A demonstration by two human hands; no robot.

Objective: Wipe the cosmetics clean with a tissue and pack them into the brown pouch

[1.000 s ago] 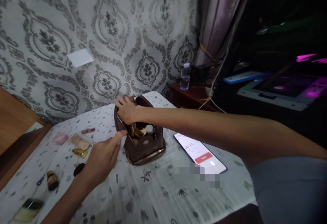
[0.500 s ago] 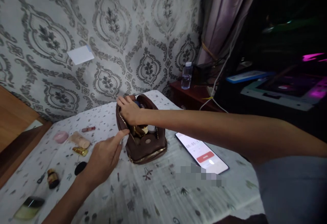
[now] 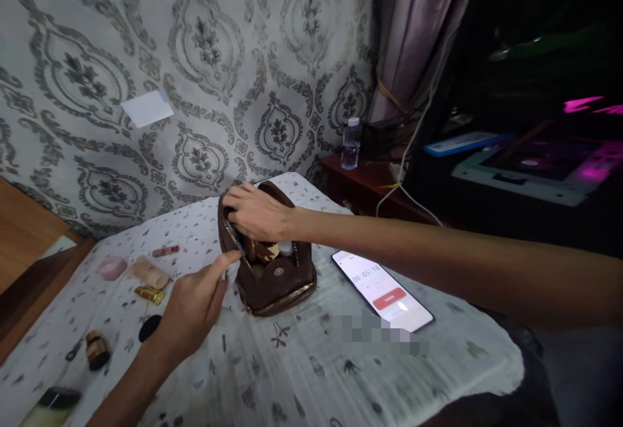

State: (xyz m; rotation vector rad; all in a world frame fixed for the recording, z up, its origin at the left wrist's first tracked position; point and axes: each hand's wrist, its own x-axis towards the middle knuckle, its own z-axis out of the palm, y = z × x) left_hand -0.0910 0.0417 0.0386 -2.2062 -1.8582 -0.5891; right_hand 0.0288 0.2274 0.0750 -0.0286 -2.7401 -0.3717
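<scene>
Brown leather pouch, glossy; matt cloth cover.

brown pouch | unzipped, upright, small containers inside | mid-table on printed cloth

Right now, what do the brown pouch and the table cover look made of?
Brown pouch: looks like leather or faux leather, with a smooth, slightly shiny skin, soft folds, a gold zipper trim and a round snap; real or synthetic can't be told. Table cover: thin woven cloth, matte white with small printed motifs, and creased.
</scene>
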